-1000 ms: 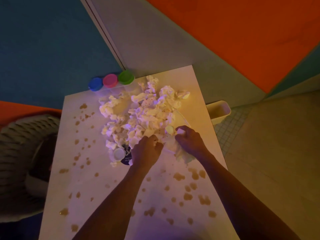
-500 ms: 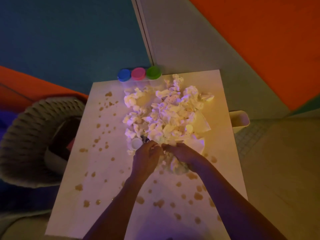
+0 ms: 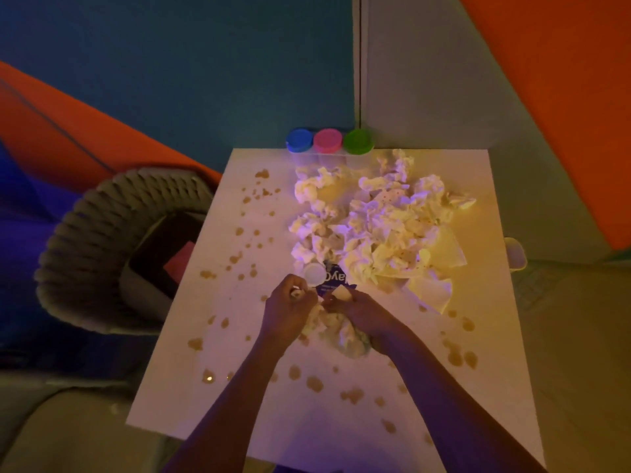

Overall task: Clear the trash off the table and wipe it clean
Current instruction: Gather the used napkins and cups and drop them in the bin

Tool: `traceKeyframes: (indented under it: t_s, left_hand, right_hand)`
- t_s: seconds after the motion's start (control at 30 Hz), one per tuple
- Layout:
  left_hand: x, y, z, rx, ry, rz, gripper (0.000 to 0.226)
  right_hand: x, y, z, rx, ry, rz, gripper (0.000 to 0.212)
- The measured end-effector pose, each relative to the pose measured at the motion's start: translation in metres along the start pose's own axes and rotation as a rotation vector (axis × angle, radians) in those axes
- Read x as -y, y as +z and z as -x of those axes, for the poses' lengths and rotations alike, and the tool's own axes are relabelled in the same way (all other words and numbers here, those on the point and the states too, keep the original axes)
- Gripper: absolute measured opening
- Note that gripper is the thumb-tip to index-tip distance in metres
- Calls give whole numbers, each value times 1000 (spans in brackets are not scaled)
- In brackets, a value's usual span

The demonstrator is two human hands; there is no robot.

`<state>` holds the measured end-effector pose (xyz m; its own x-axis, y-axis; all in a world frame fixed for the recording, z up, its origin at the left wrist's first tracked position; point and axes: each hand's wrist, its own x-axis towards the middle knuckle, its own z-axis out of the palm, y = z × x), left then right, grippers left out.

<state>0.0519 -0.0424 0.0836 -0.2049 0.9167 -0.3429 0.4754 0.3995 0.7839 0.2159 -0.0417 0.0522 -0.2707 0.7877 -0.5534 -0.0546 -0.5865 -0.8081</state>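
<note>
We have both hands at the near edge of the big heap of crumpled white paper napkins (image 3: 372,227), which sits on the far right half of the pale square table (image 3: 211,387). Our left hand (image 3: 290,310) curls its fingers round a small scrap, and our right hand (image 3: 362,314) grips a wad of napkin (image 3: 345,339) bunched under it. To do this well, we judge we should press the loose pieces into one tight ball before lifting, so nothing trails through the brown spill spots (image 3: 314,383) scattered over the tabletop. A blue-labelled squeeze bottle with a white cap (image 3: 324,276) lies just beyond our knuckles. Three clear tubs with blue, pink and green lids (image 3: 328,141) stand at the far edge. A woven grey chair (image 3: 92,240) stands to the left; a small cream bin (image 3: 515,254) sits by the right edge, probably where the trash goes.
</note>
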Motion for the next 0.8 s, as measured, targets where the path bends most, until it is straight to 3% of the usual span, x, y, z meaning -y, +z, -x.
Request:
traceKeyframes:
  t_s: [0.07,0.13,0.27,0.47,0.63,0.8]
  left_hand:
    - [5,-16,-10,-16,-25,-16,5]
    - [11,-34,-28,-34,-53,-84,15]
    - [12,-52,-72,41,-43,-366,26]
    - [16,-53,-125,175,175,-686,40]
    - [17,-37,-161,281,387,-894,47]
    - [21,-23,-179,298,502,-1045,43]
  right_hand:
    - [2,11,-5,-48,22,21,25]
    - [8,22,-9,-110,55,45,21]
    - [11,36,-20,-247,76,136,4]
    - [20,54,-44,-478,34,433,37]
    - [28,54,-63,-606,19,588,31]
    - [32,48,-78,-642,22,682,44]
